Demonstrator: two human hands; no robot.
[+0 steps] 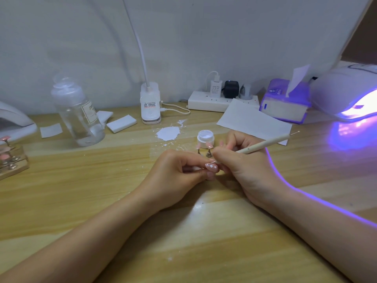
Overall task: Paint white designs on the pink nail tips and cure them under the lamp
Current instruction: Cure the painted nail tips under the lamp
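**Dotting white onto a held pink tip**

Forearms come in from 6 o'clock across the wooden table (61, 201) and meet at the centre, both wrists resting on the wood, probably to steady fine work. The left hand (175, 176) has its fingers curled narrowly, pinching a pink nail tip (212, 167) by what looks like its small holder, so the painted face turns up toward the camera. White dots already show on that tip. The right hand (242, 160) grips a slim dotting tool (263, 144) like a pen, fingers closed tight round the shaft near its working end; the metal point touches, or sits just above, the tip at its 10 o'clock edge. The tip lies just beyond the left fingertips and directly beside the right ones, so both hands brace against each other.

Just past the hands at 12 o'clock stand two more pink tips on stands (205, 150), and behind them an open white gel jar (205, 137), close enough for reloading the point. A spill of white (168, 133) marks the table at 11 o'clock. Far off at 2 o'clock the curing lamp (346, 94) glows violet, apparently switched on and waiting. At 9 o'clock a wooden rack (12, 160) holds further pink tips. A clear bottle (77, 113) stands at 10 o'clock.

Judging by this, painting is under way and curing of this tip is not yet done.
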